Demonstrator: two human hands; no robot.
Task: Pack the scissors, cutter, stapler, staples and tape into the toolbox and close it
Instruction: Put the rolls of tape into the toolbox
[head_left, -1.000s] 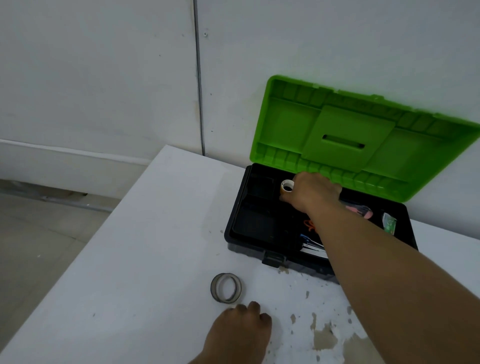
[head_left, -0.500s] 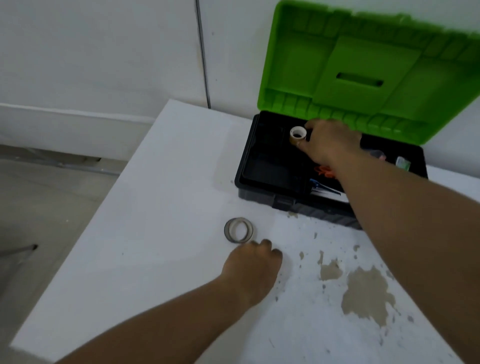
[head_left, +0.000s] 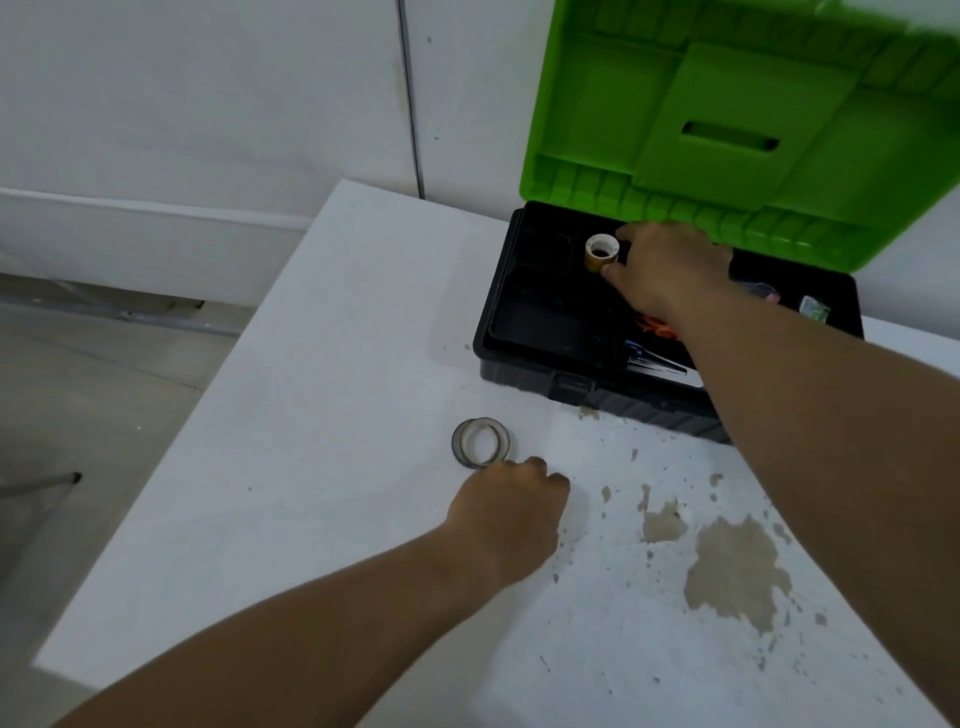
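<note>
The black toolbox (head_left: 524, 366) stands open on the table, its green lid (head_left: 737, 124) leaning up against the wall. My right hand (head_left: 667, 270) is inside the box and pinches a small tape roll (head_left: 601, 253) with a white core over the back left compartment. Orange scissor handles (head_left: 655, 326), a blue-handled tool (head_left: 652, 358) and a small green pack (head_left: 813, 310) lie in the box, partly hidden by my right arm. A clear tape roll (head_left: 480, 442) lies flat on the table. My left hand (head_left: 511, 512) rests just behind it, fingers curled, touching its near edge.
The white table (head_left: 322, 467) has patches of chipped paint at the right front. Its left edge drops to a grey floor (head_left: 93, 395). A white wall (head_left: 208, 104) runs close behind the toolbox.
The view has tilted down and moved closer. My right hand with the small tape roll has stayed over the box's back left compartment. My left hand stays by the clear roll.
</note>
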